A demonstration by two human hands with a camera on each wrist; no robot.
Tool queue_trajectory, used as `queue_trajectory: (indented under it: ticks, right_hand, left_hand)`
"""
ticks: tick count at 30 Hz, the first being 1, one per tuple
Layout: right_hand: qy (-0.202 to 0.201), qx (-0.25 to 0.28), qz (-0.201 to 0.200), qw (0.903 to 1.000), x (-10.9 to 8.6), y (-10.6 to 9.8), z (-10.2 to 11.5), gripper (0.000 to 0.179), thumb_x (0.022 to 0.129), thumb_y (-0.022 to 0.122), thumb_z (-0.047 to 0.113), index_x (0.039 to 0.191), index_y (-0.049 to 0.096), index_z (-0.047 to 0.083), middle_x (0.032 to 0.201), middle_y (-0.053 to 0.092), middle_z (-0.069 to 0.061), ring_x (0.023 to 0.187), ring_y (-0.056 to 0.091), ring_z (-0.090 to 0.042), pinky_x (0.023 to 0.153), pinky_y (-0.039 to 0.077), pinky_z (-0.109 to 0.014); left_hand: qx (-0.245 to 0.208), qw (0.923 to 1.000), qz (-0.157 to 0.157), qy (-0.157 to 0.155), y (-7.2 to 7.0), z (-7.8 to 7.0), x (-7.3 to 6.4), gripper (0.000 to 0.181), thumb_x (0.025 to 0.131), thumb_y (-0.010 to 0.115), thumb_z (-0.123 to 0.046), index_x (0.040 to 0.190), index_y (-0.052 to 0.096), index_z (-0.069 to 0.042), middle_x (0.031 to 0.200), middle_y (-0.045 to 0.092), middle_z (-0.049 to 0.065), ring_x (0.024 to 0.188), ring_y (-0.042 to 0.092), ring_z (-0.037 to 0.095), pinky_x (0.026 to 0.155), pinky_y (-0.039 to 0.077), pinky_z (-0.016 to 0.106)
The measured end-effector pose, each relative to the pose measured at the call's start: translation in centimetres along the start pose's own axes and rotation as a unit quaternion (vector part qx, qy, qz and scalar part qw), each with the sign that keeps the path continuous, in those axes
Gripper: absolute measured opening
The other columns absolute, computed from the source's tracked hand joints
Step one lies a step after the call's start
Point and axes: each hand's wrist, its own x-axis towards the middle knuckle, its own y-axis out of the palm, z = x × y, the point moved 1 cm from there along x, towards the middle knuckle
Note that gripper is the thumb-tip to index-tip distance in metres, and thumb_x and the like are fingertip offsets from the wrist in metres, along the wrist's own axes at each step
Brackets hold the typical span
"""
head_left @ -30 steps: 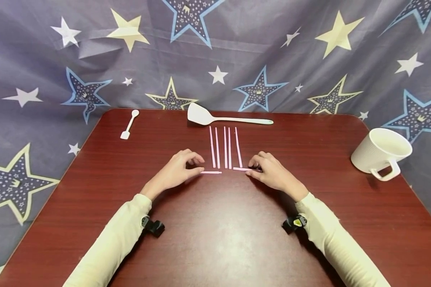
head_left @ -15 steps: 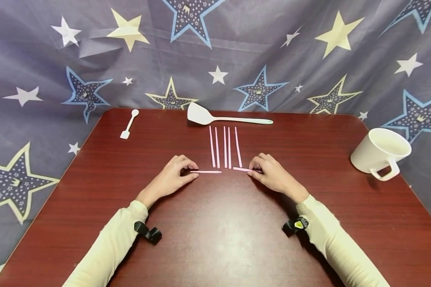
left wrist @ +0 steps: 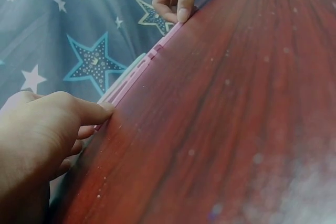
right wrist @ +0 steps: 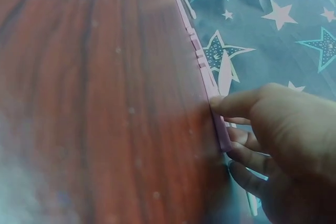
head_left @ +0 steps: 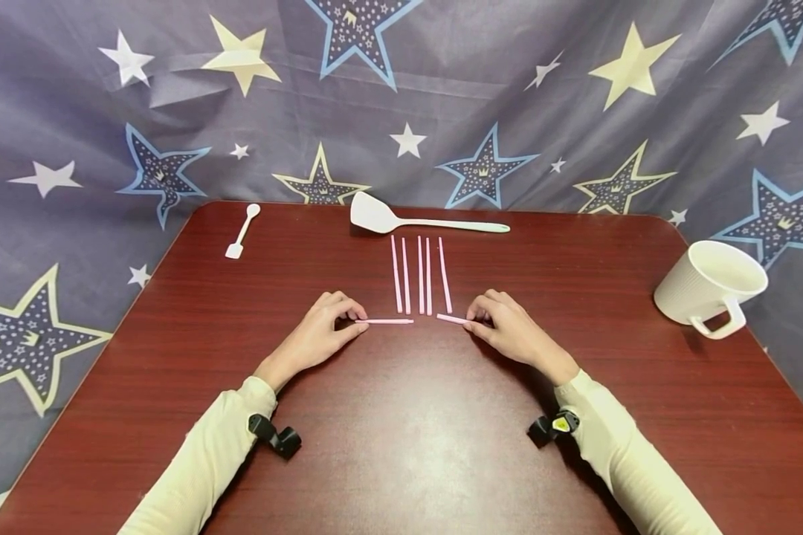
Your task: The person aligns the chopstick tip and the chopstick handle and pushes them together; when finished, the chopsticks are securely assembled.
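My left hand [head_left: 317, 331] pinches the left end of a thin pink straw [head_left: 389, 321] between thumb and fingers; the straw lies crosswise on the table. My right hand [head_left: 508, 327] pinches another pink straw [head_left: 450, 319] the same way, and that straw slants slightly, with its right part hidden by the fingers in the head view. A small gap separates the two straws. Just beyond them several more pink straws [head_left: 421, 275] lie lengthwise, roughly side by side with uneven gaps. In the right wrist view, the thumb presses on the held straw [right wrist: 220, 132].
A white spatula [head_left: 375, 215] lies along the far edge of the brown table [head_left: 415, 431], behind the straws. At the far left rests a small white double-ended spoon [head_left: 242, 232]. A white mug [head_left: 705, 286] stands at the right edge. A star-patterned cloth [head_left: 401, 96] hangs behind.
My left hand has moved left along its straw to the far end, so more of that straw shows. The right hand's straw has shifted slightly, its left end a little nearer me.
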Motion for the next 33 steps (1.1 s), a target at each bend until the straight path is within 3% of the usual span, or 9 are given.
queue_trajectory:
  ticks: [7,21,33]
  right_hand:
    - [0.008,0.014,-0.011,0.9998,-0.12,0.17,-0.23,0.01,0.094,0.076,0.014,0.091,0.067,0.012,0.089,0.057,-0.001,0.088,0.054,-0.022,0.081,0.045,-0.041]
    - [0.006,0.017,-0.011,0.9998,-0.31,0.33,-0.26,0.01,0.094,0.075,0.013,0.091,0.066,0.012,0.089,0.057,0.0,0.089,0.054,-0.022,0.082,0.045,-0.041]
    - [-0.015,0.018,-0.02,0.9995,-0.54,0.27,-0.32,0.009,0.095,0.075,0.011,0.091,0.067,0.012,0.089,0.057,0.001,0.088,0.055,-0.02,0.081,0.047,-0.039]
  left_hand:
    - [0.001,1.0,0.003,-0.007,-0.01,0.18,0.1,0.008,0.093,0.079,-0.014,0.092,0.07,-0.014,0.088,0.058,-0.001,0.088,0.048,0.019,0.079,0.04,0.035]
    - [0.002,1.0,-0.004,0.008,0.21,0.25,0.18,0.013,0.091,0.079,-0.009,0.089,0.068,-0.015,0.085,0.056,-0.003,0.085,0.048,0.019,0.077,0.04,0.035]
    - [0.005,1.0,0.001,0.003,0.22,0.24,0.16,0.013,0.093,0.078,-0.01,0.087,0.067,-0.014,0.085,0.055,-0.003,0.086,0.047,0.02,0.077,0.039,0.035]
